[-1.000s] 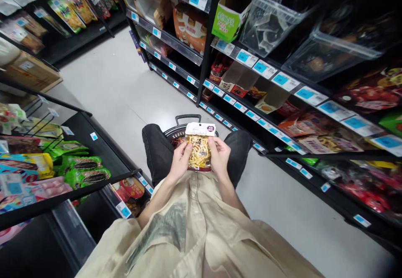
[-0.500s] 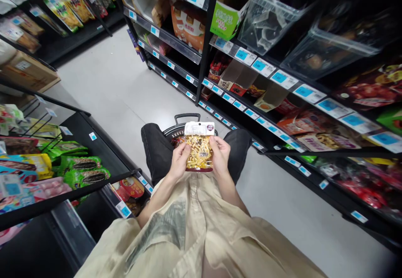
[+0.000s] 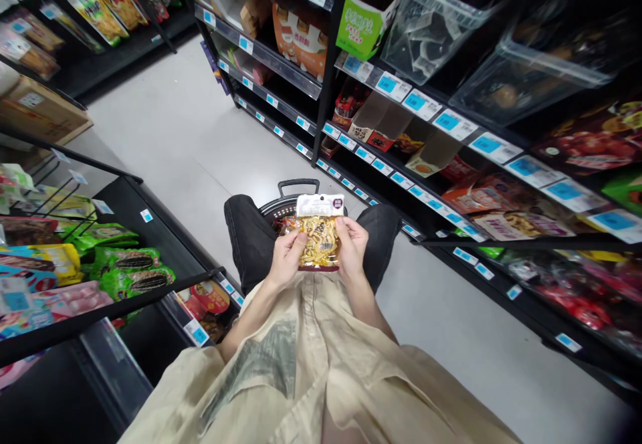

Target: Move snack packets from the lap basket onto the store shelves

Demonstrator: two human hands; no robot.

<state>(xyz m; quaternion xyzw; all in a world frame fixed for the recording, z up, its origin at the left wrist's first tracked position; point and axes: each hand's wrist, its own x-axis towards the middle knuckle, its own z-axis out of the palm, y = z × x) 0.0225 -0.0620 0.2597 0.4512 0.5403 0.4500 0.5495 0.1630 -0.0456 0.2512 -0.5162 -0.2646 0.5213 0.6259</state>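
Note:
A clear snack packet (image 3: 319, 232) with yellowish strips inside and a white header is held upright in front of my waist. My left hand (image 3: 285, 257) grips its left edge, fingers curled round it. My right hand (image 3: 352, 249) grips the right edge the same way. Just beyond the packet, on the floor between my legs, stands a black shopping basket (image 3: 287, 202) with its handle up; most of it is hidden behind the packet and my hands.
Black shelves (image 3: 391, 89) with blue price tags, boxes and clear bins line the right side of the aisle. A low rack (image 3: 115, 257) of green and yellow snack bags stands at my left. A cardboard box (image 3: 40, 113) sits at far left. Grey floor (image 3: 175, 130) runs ahead.
The packet and both hands stay almost where they were; the view has shifted slightly, and the packet sits a touch lower and closer to my waist.

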